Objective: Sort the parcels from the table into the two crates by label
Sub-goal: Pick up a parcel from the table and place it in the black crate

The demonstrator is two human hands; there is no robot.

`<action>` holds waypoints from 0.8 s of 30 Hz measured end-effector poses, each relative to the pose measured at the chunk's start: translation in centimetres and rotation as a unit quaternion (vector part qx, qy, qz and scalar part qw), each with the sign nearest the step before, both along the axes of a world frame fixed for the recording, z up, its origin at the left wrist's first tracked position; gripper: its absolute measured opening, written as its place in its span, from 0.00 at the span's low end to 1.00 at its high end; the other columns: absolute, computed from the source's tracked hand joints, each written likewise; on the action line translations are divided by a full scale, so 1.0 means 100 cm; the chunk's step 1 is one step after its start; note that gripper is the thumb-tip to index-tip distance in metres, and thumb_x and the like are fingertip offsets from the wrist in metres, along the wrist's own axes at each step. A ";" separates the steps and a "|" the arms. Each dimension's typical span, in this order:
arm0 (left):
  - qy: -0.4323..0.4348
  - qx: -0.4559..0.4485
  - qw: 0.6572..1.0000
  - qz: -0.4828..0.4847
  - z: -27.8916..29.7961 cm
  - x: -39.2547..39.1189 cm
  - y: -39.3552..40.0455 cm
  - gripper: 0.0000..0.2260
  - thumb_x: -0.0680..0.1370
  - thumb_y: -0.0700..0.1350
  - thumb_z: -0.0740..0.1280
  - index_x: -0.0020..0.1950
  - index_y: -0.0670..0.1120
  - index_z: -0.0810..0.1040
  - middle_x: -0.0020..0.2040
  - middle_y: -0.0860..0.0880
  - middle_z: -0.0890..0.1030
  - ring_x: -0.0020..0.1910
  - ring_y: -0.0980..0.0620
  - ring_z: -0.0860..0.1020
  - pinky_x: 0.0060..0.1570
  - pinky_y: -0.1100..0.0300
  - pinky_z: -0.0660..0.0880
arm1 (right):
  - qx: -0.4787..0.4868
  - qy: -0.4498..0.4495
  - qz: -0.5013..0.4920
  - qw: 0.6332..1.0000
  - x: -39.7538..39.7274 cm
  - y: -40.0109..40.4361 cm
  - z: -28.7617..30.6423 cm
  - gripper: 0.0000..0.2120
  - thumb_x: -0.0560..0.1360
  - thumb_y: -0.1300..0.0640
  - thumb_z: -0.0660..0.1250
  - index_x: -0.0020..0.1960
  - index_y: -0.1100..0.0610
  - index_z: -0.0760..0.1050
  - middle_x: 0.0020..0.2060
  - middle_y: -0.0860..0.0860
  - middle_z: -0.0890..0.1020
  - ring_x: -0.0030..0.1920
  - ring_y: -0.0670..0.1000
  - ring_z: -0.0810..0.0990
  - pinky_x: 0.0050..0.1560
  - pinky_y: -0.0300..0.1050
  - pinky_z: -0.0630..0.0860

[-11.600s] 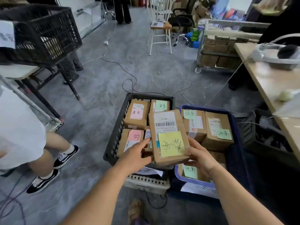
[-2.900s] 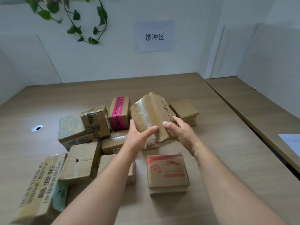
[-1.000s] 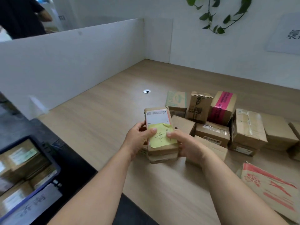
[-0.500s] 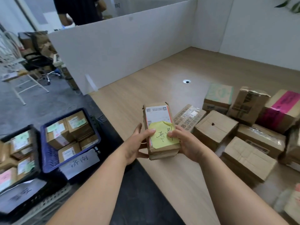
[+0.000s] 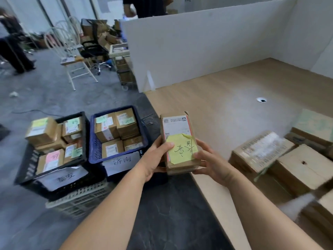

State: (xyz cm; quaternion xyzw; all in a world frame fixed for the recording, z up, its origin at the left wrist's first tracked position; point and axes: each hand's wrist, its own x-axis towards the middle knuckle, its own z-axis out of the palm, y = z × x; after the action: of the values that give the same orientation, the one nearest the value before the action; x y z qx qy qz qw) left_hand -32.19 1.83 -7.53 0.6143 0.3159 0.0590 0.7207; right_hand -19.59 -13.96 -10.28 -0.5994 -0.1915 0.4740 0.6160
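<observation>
A brown parcel (image 5: 177,141) bearing a yellow note (image 5: 181,148) is gripped between the left hand (image 5: 155,157) and right hand (image 5: 210,163) over the table (image 5: 234,105) edge, near the blue crate (image 5: 95,147) and black crate (image 5: 27,166) on the floor.

This was a parcel-sorting workroom in an office-like space. A wooden table (image 5: 234,98) with white partition walls (image 5: 198,42) held taped cardboard parcels (image 5: 261,150). On the grey floor (image 5: 54,91) stood a black crate (image 5: 28,165) and a blue crate (image 5: 93,147) of labelled boxes, near office chairs (image 5: 93,49).
</observation>
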 end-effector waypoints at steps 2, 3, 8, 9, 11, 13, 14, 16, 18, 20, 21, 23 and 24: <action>0.005 0.002 1.000 0.024 -0.002 -0.016 0.028 0.18 0.77 0.53 0.67 0.67 0.60 0.69 0.54 0.51 0.83 0.56 0.48 0.79 0.55 0.45 0.77 | 0.000 -0.006 0.016 1.000 -0.010 0.033 -0.002 0.36 0.57 0.47 0.72 0.65 0.38 0.69 0.52 0.51 0.85 0.51 0.54 0.82 0.55 0.56 0.76; 0.009 0.010 0.999 0.034 -0.004 -0.026 0.044 0.19 0.76 0.55 0.68 0.66 0.61 0.69 0.56 0.52 0.82 0.59 0.48 0.78 0.59 0.44 0.74 | 0.000 -0.009 0.025 1.000 -0.015 0.050 -0.002 0.37 0.57 0.47 0.72 0.65 0.38 0.69 0.52 0.51 0.85 0.51 0.55 0.83 0.55 0.57 0.75; 0.024 0.102 0.989 0.104 -0.009 -0.081 0.125 0.28 0.78 0.52 0.65 0.76 0.53 0.60 0.64 0.56 0.69 0.63 0.57 0.68 0.52 0.63 0.68 | -0.017 -0.021 0.077 0.997 -0.044 0.140 -0.008 0.34 0.63 0.48 0.70 0.67 0.37 0.68 0.57 0.50 0.83 0.58 0.57 0.81 0.62 0.61 0.75; 0.034 0.113 0.986 0.116 -0.011 -0.093 0.142 0.28 0.79 0.51 0.65 0.77 0.52 0.59 0.63 0.56 0.69 0.62 0.57 0.68 0.54 0.63 0.68 | -0.021 -0.023 0.087 0.996 -0.050 0.158 -0.010 0.32 0.65 0.49 0.69 0.68 0.37 0.67 0.57 0.50 0.83 0.58 0.56 0.81 0.62 0.61 0.75; 0.047 0.130 0.981 0.135 -0.015 -0.116 0.172 0.28 0.78 0.52 0.66 0.76 0.53 0.60 0.66 0.56 0.70 0.64 0.57 0.69 0.63 0.58 0.67 | -0.027 -0.024 0.104 0.994 -0.063 0.193 -0.013 0.30 0.66 0.50 0.67 0.67 0.36 0.67 0.58 0.49 0.83 0.58 0.56 0.81 0.60 0.59 0.76; 0.062 0.132 0.978 0.148 -0.020 -0.137 0.198 0.30 0.76 0.55 0.67 0.76 0.55 0.61 0.68 0.54 0.72 0.66 0.54 0.70 0.68 0.52 0.67 | -0.034 -0.022 0.121 0.992 -0.078 0.226 -0.014 0.30 0.66 0.50 0.66 0.67 0.36 0.68 0.58 0.49 0.82 0.58 0.56 0.81 0.59 0.58 0.77; 0.069 0.135 0.977 0.151 -0.021 -0.148 0.209 0.30 0.76 0.55 0.67 0.76 0.55 0.62 0.67 0.54 0.72 0.66 0.53 0.71 0.68 0.51 0.66 | -0.036 -0.022 0.130 0.991 -0.085 0.242 -0.015 0.30 0.66 0.50 0.66 0.67 0.37 0.68 0.58 0.49 0.82 0.58 0.56 0.81 0.60 0.59 0.76; 0.076 0.139 0.975 0.158 -0.025 -0.167 0.230 0.29 0.76 0.55 0.67 0.75 0.54 0.62 0.66 0.54 0.72 0.66 0.54 0.71 0.68 0.53 0.67 | -0.039 -0.020 0.144 0.989 -0.099 0.272 -0.017 0.29 0.66 0.51 0.66 0.66 0.37 0.69 0.57 0.49 0.83 0.58 0.55 0.80 0.61 0.59 0.76; 0.088 0.145 0.971 0.168 -0.028 -0.184 0.250 0.29 0.76 0.54 0.67 0.75 0.54 0.62 0.68 0.54 0.72 0.64 0.55 0.71 0.67 0.52 0.68 | -0.037 -0.019 0.155 0.987 -0.112 0.301 -0.020 0.29 0.66 0.52 0.66 0.66 0.37 0.69 0.56 0.50 0.83 0.56 0.55 0.81 0.58 0.56 0.77; 0.098 0.145 0.967 0.183 -0.033 -0.200 0.269 0.27 0.78 0.52 0.66 0.76 0.54 0.62 0.68 0.54 0.71 0.63 0.55 0.71 0.66 0.52 0.69 | -0.042 -0.015 0.171 0.984 -0.124 0.327 -0.023 0.29 0.65 0.52 0.65 0.66 0.38 0.70 0.57 0.52 0.83 0.54 0.54 0.80 0.56 0.54 0.76; 0.103 0.144 0.965 0.192 -0.035 -0.207 0.277 0.27 0.78 0.51 0.65 0.76 0.54 0.62 0.67 0.54 0.71 0.63 0.55 0.71 0.64 0.55 0.70 | -0.046 -0.013 0.180 0.983 -0.129 0.338 -0.024 0.29 0.65 0.52 0.65 0.66 0.38 0.70 0.57 0.53 0.83 0.54 0.55 0.79 0.56 0.54 0.76; 0.117 0.147 0.961 0.203 -0.039 -0.218 0.291 0.25 0.78 0.52 0.65 0.75 0.55 0.63 0.65 0.56 0.72 0.61 0.56 0.71 0.58 0.60 0.68 | -0.054 -0.010 0.194 0.979 -0.137 0.359 -0.029 0.28 0.65 0.52 0.66 0.64 0.37 0.71 0.58 0.54 0.82 0.52 0.55 0.79 0.54 0.54 0.75; 0.123 0.146 0.960 0.205 -0.043 -0.222 0.299 0.25 0.78 0.53 0.65 0.74 0.56 0.64 0.64 0.57 0.73 0.62 0.56 0.71 0.58 0.60 0.68 | -0.058 -0.010 0.201 0.978 -0.139 0.369 -0.032 0.28 0.65 0.52 0.66 0.64 0.37 0.71 0.58 0.54 0.82 0.52 0.55 0.79 0.53 0.53 0.75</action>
State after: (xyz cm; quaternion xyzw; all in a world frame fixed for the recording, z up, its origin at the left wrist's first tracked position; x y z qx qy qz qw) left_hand -54.34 31.68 -11.79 0.6373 0.5091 0.1756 0.5512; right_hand -33.47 22.99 -13.46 -0.5884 -0.2867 0.5924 0.4698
